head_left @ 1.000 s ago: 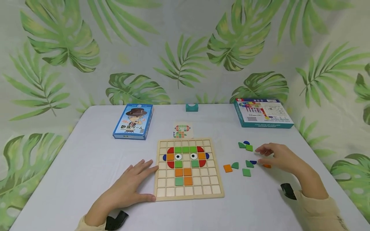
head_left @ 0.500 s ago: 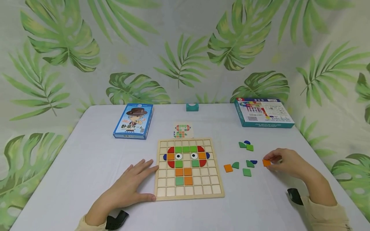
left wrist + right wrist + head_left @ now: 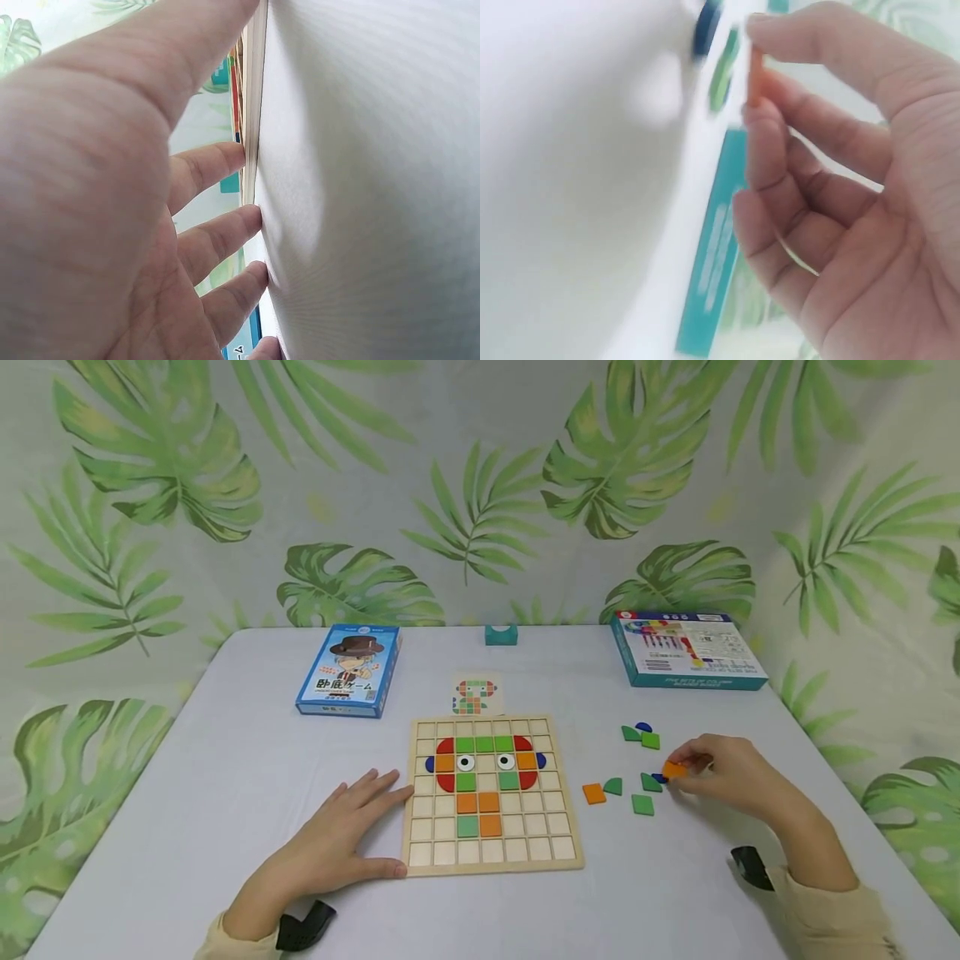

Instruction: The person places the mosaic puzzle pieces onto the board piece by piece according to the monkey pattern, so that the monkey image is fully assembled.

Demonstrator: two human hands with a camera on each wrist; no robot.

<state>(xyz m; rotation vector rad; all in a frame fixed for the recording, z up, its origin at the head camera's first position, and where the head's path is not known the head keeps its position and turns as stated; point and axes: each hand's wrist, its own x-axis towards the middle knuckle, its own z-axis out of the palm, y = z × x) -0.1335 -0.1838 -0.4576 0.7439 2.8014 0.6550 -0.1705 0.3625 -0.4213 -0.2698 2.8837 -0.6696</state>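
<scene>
Between thumb and fingers, my right hand [image 3: 723,772] pinches an orange square tile [image 3: 674,769], seen edge-on in the right wrist view. A blue half-round tile [image 3: 658,778] lies partly hidden under it in the head view. My left hand [image 3: 337,831] has its fingers spread, thumb and fingertips at the left edge of the wooden grid board [image 3: 529,857]. On the board, red, green, orange and blue tiles form a face with two eye tiles, such as the right eye tile [image 3: 506,762], above a small block of orange and green squares.
Loose tiles lie right of the board, including an orange square [image 3: 594,793], a green square [image 3: 642,804] and a green quarter-round [image 3: 612,787]. A pattern card [image 3: 477,693] lies behind the board. Farther back are a blue game box [image 3: 348,670], a teal block [image 3: 501,635] and a teal-edged box [image 3: 690,652].
My right hand has taken hold of the orange square tile at the far right and moved it left toward the blue half-round. The left hand stays at the board's edge.
</scene>
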